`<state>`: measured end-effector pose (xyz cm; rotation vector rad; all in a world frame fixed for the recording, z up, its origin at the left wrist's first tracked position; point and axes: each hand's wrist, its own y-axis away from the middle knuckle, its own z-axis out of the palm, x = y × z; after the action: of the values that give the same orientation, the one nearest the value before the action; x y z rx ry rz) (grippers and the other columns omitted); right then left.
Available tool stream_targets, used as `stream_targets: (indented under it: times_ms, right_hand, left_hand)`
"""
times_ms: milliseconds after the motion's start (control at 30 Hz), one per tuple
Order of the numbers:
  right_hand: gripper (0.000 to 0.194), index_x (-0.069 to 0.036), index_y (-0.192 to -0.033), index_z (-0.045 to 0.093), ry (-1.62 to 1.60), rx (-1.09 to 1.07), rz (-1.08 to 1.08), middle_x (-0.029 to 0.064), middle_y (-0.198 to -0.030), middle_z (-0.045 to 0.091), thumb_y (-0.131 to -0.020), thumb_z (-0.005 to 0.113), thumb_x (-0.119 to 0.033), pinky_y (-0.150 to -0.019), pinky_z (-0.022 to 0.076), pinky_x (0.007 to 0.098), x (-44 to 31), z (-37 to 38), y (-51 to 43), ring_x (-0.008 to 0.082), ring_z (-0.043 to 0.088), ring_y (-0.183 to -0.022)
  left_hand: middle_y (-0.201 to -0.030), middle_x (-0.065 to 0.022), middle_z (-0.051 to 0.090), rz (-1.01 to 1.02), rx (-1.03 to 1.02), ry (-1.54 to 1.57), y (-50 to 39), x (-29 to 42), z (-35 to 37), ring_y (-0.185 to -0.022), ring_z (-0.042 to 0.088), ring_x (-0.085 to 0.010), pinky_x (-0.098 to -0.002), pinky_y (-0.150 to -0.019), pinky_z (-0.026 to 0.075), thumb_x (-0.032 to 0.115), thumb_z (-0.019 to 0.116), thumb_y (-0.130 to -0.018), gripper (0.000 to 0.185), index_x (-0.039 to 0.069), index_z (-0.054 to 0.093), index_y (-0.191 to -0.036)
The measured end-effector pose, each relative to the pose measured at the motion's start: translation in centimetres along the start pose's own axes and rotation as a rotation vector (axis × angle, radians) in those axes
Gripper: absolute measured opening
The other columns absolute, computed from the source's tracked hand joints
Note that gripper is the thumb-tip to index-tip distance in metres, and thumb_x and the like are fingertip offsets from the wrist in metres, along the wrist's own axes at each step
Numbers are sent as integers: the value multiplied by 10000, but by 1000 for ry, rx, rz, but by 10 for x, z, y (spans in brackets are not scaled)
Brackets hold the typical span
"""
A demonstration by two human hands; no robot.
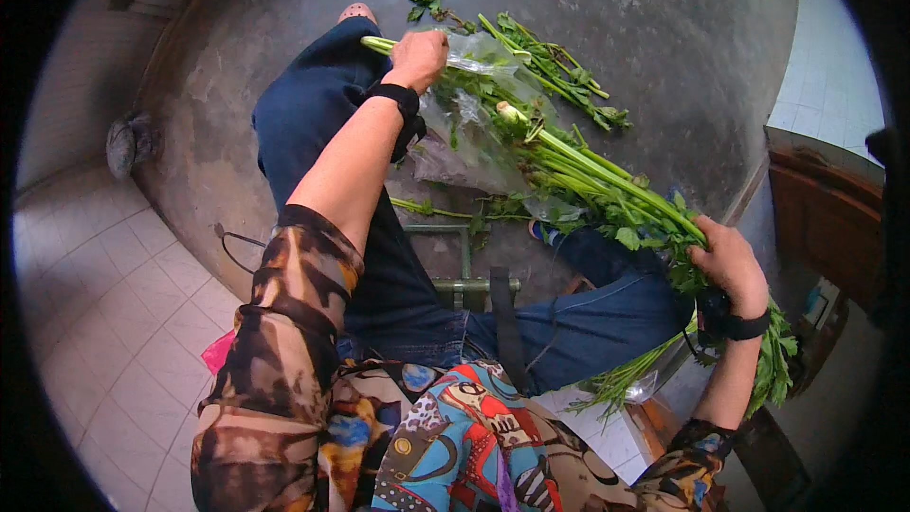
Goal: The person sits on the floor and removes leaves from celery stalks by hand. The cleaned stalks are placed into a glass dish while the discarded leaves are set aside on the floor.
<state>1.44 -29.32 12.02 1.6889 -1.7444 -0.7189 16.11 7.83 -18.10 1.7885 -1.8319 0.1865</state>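
My left hand (419, 58) is closed around pale celery stalks (378, 44), whose cut ends stick out to its left. A crumpled clear plastic bag (466, 146) hangs just right of this hand over leafy greens. At the right, my right hand (732, 263) grips a celery bunch (604, 160) near its leaves. The pale root end of that bunch points up and left, over the bag and the loose greens. Leaves and the bag's folds hide where the two bunches part.
Trimmed celery stalks and leaves (558, 75) lie on the concrete floor (675, 35) beyond the bag. More thin-stemmed greens (636, 370) rest at lower right, beside wooden furniture. A metal stool frame (466, 256) shows between my knees. White tiles (135, 284) cover the floor at left.
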Motion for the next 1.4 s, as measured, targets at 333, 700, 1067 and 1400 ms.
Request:
stream_targets:
  times_ms: [333, 700, 1067, 1400]
  right_hand:
    - [376, 47, -1083, 530, -500, 20, -91, 169, -766, 589, -741, 573, -103, -695, 453, 293, 5, -51, 56, 196, 575, -691]
    - [409, 69, -1092, 520, -748, 60, -228, 72, -803, 587, -751, 621, -132, -696, 432, 250, -31, -67, 82, 103, 518, -735]
    - [447, -1, -1173, 509, -460, 64, -425, 190, -1085, 597, -768, 602, -164, -857, 438, 353, -42, 4, -9, 325, 575, -996]
    - [400, -51, -1156, 560, -229, -14, -250, 196, -1094, 593, -769, 572, -153, -876, 445, 391, -67, 75, -110, 341, 555, -1022]
  left_hand:
    - [-944, -192, 641, 203, -369, 246, 3, 35, 5, -869, 614, -350, -394, -787, 477, 296, 526, -800, 329, 30, 652, -945]
    - [-1290, -155, 438, -492, -892, 1484, 108, 124, 45, -1224, 365, -290, -511, -1049, 184, 678, 459, -796, 771, 99, 378, -1298]
    - [-845, -64, 592, -672, -249, 1957, 77, 78, 19, -794, 579, -220, -407, -705, 493, 312, 617, -850, 229, 93, 552, -857]
    - [-826, -70, 558, -182, -267, 1900, 87, 64, -106, -799, 570, -193, -362, -718, 499, 288, 646, -842, 303, 84, 473, -984]
